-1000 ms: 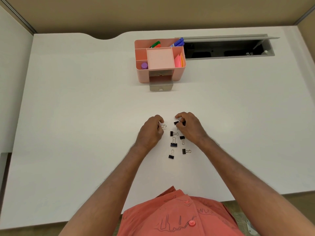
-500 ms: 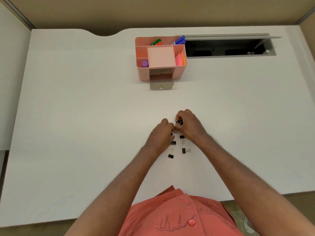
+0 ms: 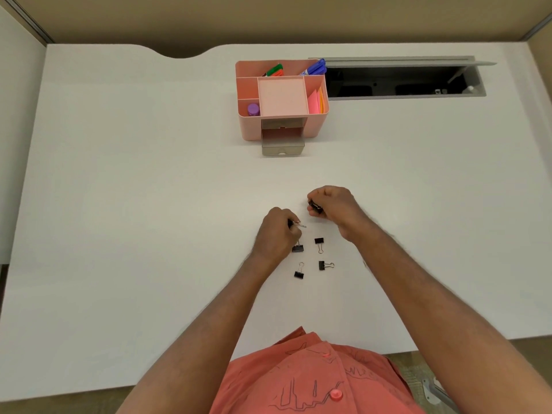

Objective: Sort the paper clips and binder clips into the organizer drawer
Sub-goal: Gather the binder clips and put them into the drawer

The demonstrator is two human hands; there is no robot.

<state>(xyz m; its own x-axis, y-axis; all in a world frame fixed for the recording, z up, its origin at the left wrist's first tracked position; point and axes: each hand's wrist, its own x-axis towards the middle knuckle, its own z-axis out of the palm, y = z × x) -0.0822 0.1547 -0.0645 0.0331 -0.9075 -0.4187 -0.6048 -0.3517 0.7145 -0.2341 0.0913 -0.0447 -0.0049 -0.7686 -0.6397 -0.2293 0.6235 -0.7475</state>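
My left hand (image 3: pixel 276 234) is closed around a small clip whose silver wire end (image 3: pixel 301 225) pokes out from the fingers. My right hand (image 3: pixel 334 206) is closed on black binder clips (image 3: pixel 315 207), held a little above the desk. Several black binder clips lie on the white desk between my wrists: one (image 3: pixel 297 248) touching my left hand, one (image 3: pixel 319 242) to its right, and two nearer me (image 3: pixel 299 273) (image 3: pixel 324 265). The pink organizer (image 3: pixel 282 98) stands at the far middle, its grey drawer (image 3: pixel 283 146) pulled open toward me.
The organizer holds markers (image 3: pixel 313 68), sticky notes (image 3: pixel 316 101) and a purple cap (image 3: pixel 253 109). An open grey cable trough (image 3: pixel 403 82) is cut into the desk to its right. White partitions close off the left side; the desk's front edge runs by my orange shirt (image 3: pixel 316 380).
My hands have drawn apart after meeting over the pile. The right hand rose away with black clips; the left hand shifted left with a clip. Fewer clips lie on the desk.
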